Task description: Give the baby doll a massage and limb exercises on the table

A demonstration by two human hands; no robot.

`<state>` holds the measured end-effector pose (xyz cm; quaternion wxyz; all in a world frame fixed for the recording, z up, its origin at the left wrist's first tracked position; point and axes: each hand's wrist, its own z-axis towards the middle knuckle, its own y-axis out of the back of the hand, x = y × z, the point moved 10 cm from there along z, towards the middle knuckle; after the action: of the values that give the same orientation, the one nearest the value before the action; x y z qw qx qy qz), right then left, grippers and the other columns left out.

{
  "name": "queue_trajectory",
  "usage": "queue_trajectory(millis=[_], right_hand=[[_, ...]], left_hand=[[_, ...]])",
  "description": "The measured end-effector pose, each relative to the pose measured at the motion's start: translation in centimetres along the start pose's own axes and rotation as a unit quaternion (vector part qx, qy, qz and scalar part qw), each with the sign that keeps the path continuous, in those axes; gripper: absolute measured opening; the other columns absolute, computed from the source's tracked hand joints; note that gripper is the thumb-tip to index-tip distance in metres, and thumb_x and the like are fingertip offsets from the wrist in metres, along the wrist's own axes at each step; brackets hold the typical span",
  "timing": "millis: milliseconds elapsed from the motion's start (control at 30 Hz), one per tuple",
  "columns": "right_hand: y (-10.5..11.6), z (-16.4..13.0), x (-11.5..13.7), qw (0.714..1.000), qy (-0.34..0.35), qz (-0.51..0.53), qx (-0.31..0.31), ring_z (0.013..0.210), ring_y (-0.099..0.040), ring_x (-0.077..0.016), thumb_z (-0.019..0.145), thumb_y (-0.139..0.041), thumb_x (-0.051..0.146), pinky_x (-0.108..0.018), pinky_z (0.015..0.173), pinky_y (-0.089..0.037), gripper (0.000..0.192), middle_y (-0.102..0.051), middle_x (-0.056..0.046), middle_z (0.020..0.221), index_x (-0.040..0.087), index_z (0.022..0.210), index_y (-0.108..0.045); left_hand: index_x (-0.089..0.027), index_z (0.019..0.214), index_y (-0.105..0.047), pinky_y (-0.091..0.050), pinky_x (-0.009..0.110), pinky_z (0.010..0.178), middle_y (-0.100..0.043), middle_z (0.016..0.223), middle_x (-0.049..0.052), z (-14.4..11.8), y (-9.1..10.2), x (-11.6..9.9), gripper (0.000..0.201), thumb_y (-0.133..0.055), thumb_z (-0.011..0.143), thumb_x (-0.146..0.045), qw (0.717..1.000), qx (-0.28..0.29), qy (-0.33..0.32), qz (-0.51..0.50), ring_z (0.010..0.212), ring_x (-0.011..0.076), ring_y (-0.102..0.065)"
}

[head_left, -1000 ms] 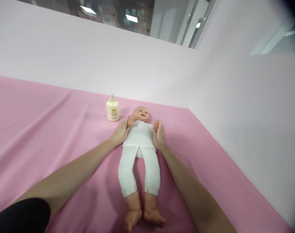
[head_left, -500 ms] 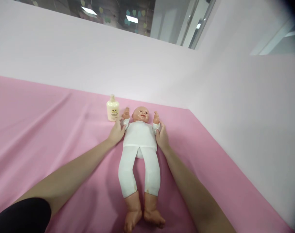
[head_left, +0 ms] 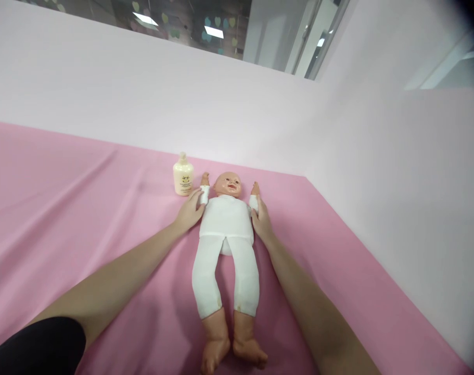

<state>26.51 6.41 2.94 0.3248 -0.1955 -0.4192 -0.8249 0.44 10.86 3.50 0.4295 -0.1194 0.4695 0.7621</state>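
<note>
A baby doll (head_left: 226, 219) in a white top and trousers lies on its back, head away from me and bare feet toward me. Both its arms are bent upward beside the head. My left hand (head_left: 190, 211) is wrapped round the doll's sleeved arm on the left side, thumb toward the body. On the other side, my right hand (head_left: 262, 220) grips the doll's other sleeved arm, its fingers partly hidden behind it. Just beyond my left fingertips stands a cream bottle (head_left: 183, 177) with a rounded cap and a printed label.
A pink sheet (head_left: 115, 224) with creases on the left covers the surface. White walls (head_left: 162, 99) border it at the back and along the right. Above the back wall is a window (head_left: 205, 23) with reflected ceiling lights.
The doll's forearms have turned and its hands now point more upright, the right-hand one slightly outward. More white sleeve shows at both wrists. My hands remain on the arms.
</note>
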Motion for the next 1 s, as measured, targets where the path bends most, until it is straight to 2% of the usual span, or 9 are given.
queue_trajectory(millis=[100, 267, 400, 600, 733, 867, 1000], right_hand=[[-0.1, -0.1, -1.1, 0.999, -0.044, 0.006, -0.004, 0.135, -0.031, -0.0238, 0.089, -0.034, 0.034, -0.048, 0.112, -0.026, 0.055, -0.036, -0.012, 0.144, 0.018, 0.142, -0.03], [0.2, 0.0, -1.3, 0.998, -0.059, 0.008, -0.016, 0.133, -0.036, -0.024, 0.088, -0.036, 0.032, -0.047, 0.112, -0.027, 0.054, -0.04, -0.013, 0.142, 0.014, 0.138, -0.037], [0.1, 0.1, -1.7, 0.996, -0.084, 0.005, -0.002, 0.131, -0.039, -0.0255, 0.087, -0.038, 0.032, -0.047, 0.111, -0.029, 0.055, -0.043, -0.015, 0.14, 0.011, 0.137, -0.039], [0.1, -0.1, -2.8, 0.993, -0.119, 0.02, 0.001, 0.121, -0.051, -0.0267, 0.083, -0.044, 0.031, -0.046, 0.104, -0.038, 0.054, -0.054, -0.014, 0.131, 0.015, 0.135, -0.044], [0.3, -0.3, -3.5, 0.992, -0.122, 0.032, -0.018, 0.123, -0.049, -0.0267, 0.081, -0.048, 0.032, -0.047, 0.105, -0.037, 0.054, -0.054, -0.011, 0.132, 0.018, 0.133, -0.047], [0.0, -0.5, -3.9, 0.989, -0.136, 0.051, -0.003, 0.123, -0.05, -0.0262, 0.081, -0.048, 0.034, -0.049, 0.105, -0.037, 0.055, -0.053, -0.009, 0.133, 0.021, 0.134, -0.044], [0.2, -0.5, -3.5, 0.988, -0.139, 0.068, -0.01, 0.126, -0.046, -0.026, 0.079, -0.05, 0.03, -0.048, 0.106, -0.036, 0.057, -0.048, -0.01, 0.138, 0.021, 0.135, -0.041]], left_hand=[[-0.014, 0.13, -0.043, -0.029, 0.042, 0.112, -0.041, 0.14, 0.012, 0.1, -0.3, 0.4, 0.049, -0.043, 0.084, -0.03, 1.0, 0.01, 0.008, 0.02, 0.132, 0.0249, -0.037], [-0.013, 0.131, -0.043, -0.029, 0.046, 0.111, -0.041, 0.14, 0.014, 0.2, -0.8, 1.2, 0.052, -0.043, 0.083, -0.033, 0.999, 0.019, 0.021, 0.042, 0.132, 0.0282, -0.035], [-0.012, 0.131, -0.044, -0.032, 0.047, 0.108, -0.045, 0.137, 0.015, 0.2, -1.2, 1.7, 0.052, -0.043, 0.084, -0.035, 0.997, 0.04, 0.034, 0.047, 0.128, 0.0294, -0.041], [-0.011, 0.129, -0.047, -0.034, 0.047, 0.106, -0.048, 0.136, 0.016, 0.2, -0.9, 1.6, 0.052, -0.043, 0.083, -0.036, 0.995, 0.049, 0.069, 0.051, 0.126, 0.0301, -0.044], [-0.013, 0.131, -0.046, -0.038, 0.047, 0.101, -0.052, 0.133, 0.015, 0.0, -0.6, 1.6, 0.053, -0.043, 0.084, -0.036, 0.992, 0.061, 0.096, 0.054, 0.12, 0.0316, -0.05], [-0.018, 0.131, -0.047, -0.045, 0.048, 0.091, -0.062, 0.12, 0.012, -0.2, -0.7, 2.1, 0.051, -0.043, 0.085, -0.037, 0.989, 0.077, 0.121, 0.04, 0.107, 0.032, -0.059], [-0.018, 0.133, -0.043, -0.044, 0.047, 0.094, -0.058, 0.126, 0.012, -0.2, -0.5, 2.5, 0.055, -0.05, 0.081, -0.034, 0.991, 0.054, 0.119, -0.008, 0.112, 0.0313, -0.057]])
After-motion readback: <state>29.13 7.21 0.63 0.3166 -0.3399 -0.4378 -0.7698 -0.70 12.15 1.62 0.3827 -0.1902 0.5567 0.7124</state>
